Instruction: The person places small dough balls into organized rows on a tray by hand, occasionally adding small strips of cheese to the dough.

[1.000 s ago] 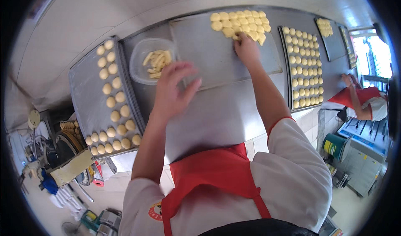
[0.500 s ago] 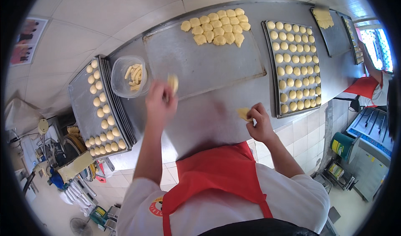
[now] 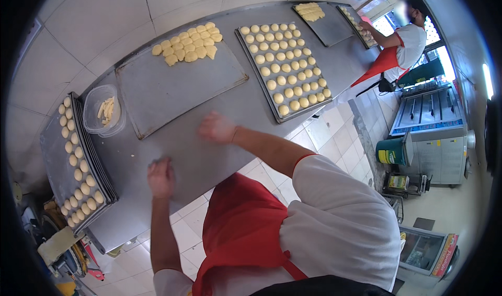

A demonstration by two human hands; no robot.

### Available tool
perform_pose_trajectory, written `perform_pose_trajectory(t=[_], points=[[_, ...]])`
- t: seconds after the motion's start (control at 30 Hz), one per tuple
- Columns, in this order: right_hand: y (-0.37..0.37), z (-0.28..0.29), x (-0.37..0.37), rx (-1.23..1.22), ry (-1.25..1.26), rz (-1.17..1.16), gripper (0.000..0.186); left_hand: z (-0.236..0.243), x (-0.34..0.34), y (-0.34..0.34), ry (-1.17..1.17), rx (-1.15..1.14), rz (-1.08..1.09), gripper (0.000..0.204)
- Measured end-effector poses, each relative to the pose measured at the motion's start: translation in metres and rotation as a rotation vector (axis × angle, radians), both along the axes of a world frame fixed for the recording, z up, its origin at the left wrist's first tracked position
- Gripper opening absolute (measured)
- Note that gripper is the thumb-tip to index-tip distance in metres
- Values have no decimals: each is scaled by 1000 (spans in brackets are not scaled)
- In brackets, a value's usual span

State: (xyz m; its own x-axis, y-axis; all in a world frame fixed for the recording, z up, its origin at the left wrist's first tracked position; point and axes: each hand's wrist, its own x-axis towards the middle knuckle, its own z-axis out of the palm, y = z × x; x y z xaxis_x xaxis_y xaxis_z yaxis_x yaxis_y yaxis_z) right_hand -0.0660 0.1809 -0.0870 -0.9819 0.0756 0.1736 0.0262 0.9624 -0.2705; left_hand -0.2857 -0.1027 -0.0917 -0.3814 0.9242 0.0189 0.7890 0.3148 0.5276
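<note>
My left hand [image 3: 160,177] is on the steel table near its front edge, fingers curled down. Whatever lies under them is hidden. Farther right and a little farther in, my right hand [image 3: 216,127] is low over the tabletop, cupped and smeared by motion; no dough shows around it. Beyond my hands lies a flat metal tray [image 3: 178,89] with a cluster of yellow dough pieces [image 3: 189,43] pressed together at its far edge. A clear plastic tub [image 3: 90,119] of pale cut strips [image 3: 107,111] stands left of that tray.
A stack of trays [image 3: 95,154] topped with dough balls stands at the left end. On the right lies a tray [image 3: 285,119] full of dough balls in rows. Farther off, another tray [image 3: 332,26] holds a dough slab [image 3: 309,12], and a co-worker [image 3: 402,45] handles a tray there.
My view has swung right. Both hands have come down to the tabletop and closer together. The dough piece in my right hand and the yellowish piece by my left no longer show.
</note>
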Motion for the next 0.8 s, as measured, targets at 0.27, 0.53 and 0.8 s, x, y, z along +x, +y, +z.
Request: perform_pose_trajectory(t=[0.27,0.53,0.8], points=[[-96,-14,47,-154,-33,-118,21,20,73,-17,202,9,-32,48],[2,1,43,-10,261,-251,33,-27,-19,-37,143,110,-2,37],[-47,-13,-2,150,127,-161,28,17,21,64,116,164,-161,25]])
